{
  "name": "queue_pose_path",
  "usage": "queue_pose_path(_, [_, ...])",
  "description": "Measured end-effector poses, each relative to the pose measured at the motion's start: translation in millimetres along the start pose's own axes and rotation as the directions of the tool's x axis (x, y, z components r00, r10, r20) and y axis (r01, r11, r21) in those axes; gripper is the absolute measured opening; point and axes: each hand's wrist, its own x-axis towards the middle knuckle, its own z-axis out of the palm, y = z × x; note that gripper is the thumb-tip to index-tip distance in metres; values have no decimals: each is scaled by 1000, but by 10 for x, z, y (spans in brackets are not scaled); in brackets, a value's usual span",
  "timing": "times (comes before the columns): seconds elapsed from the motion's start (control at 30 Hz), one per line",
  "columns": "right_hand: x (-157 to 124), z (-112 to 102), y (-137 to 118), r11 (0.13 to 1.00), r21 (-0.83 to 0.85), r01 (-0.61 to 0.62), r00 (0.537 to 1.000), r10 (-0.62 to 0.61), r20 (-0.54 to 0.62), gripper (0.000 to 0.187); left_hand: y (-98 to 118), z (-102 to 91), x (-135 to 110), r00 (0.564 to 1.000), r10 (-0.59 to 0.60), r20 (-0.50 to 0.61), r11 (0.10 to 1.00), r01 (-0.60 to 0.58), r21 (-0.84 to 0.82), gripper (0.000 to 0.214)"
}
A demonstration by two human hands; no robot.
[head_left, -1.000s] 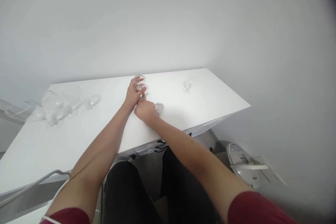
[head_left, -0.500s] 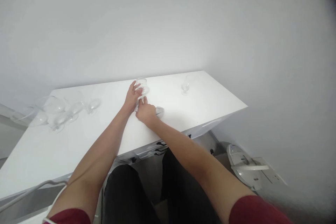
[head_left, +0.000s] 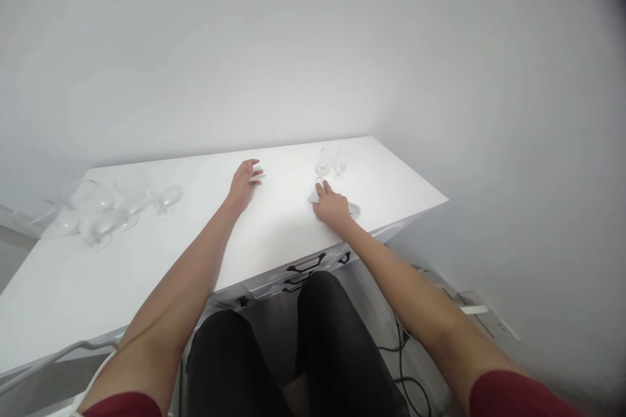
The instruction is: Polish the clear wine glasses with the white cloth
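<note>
My right hand (head_left: 333, 206) is closed round the stem of a clear stemmed glass (head_left: 322, 168) at the right of the white table (head_left: 274, 221). The glass's foot shows just right of my knuckles. A bit of white cloth (head_left: 313, 197) peeks out at my fingertips. The bowl of this glass sits right beside a second clear glass (head_left: 339, 165) standing near the table's far right. My left hand (head_left: 244, 180) is open, fingers spread, resting on or just above the bare tabletop, well left of the glass and holding nothing.
Several clear stemmed glasses (head_left: 105, 208) are clustered at the table's far left. A white wall rises behind the table. Black drawer handles (head_left: 306, 264) show under the front edge, above my dark-trousered knees. Black cables (head_left: 405, 365) lie on the floor at right.
My right hand has carried the glass to the right, beside the other glass. My left hand has let go of the bowl and now lies open.
</note>
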Motion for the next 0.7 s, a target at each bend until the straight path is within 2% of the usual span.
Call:
queue_pose_path(0.2, [-38, 70, 79, 1000, -2, -16, 999, 16, -33, 71, -12, -7, 3, 998, 35, 53, 999, -35, -4, 40])
queue_pose_path(0.53, [95, 64, 95, 999, 5, -36, 997, 36, -62, 68, -9, -8, 3, 996, 75, 52, 994, -71, -79, 45])
queue_pose_path(0.7, [-99, 47, -1, 1000, -15, -1, 994, -1, -113, 66, -28, -23, -9, 998, 54, -12, 991, -55, -123, 46])
